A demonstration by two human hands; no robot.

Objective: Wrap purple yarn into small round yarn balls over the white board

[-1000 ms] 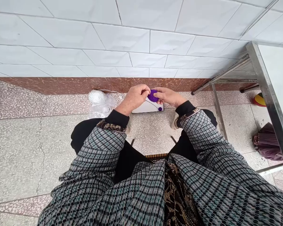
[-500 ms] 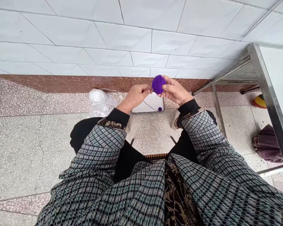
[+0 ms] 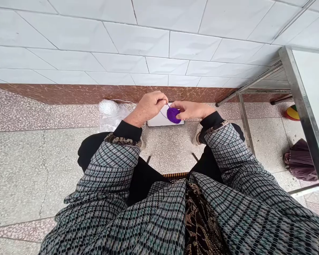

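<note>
My right hand (image 3: 193, 109) grips a round ball of purple yarn (image 3: 173, 115) from its right side, thumb across the front. Close by on the left, my left hand (image 3: 150, 106) pinches a purple yarn strand (image 3: 168, 105) between thumb and fingertips. The strand runs from that pinch to the top of the ball. Below both hands a shallow white box (image 3: 155, 121) lies on the floor, partly covered by the hands and ball. Another piece of the strand hangs over the box's white surface.
White yarn (image 3: 108, 107) in clear plastic rests on the floor to the left. A tiled wall (image 3: 156, 44) stands ahead. On the right are a metal-framed table (image 3: 299, 95), a dark purple cloth-like bundle (image 3: 301, 161) and a yellow and red round object (image 3: 293, 113).
The ball has come down and slightly left as my right hand turned over it. My left hand has risen a little, now above the ball's level.
</note>
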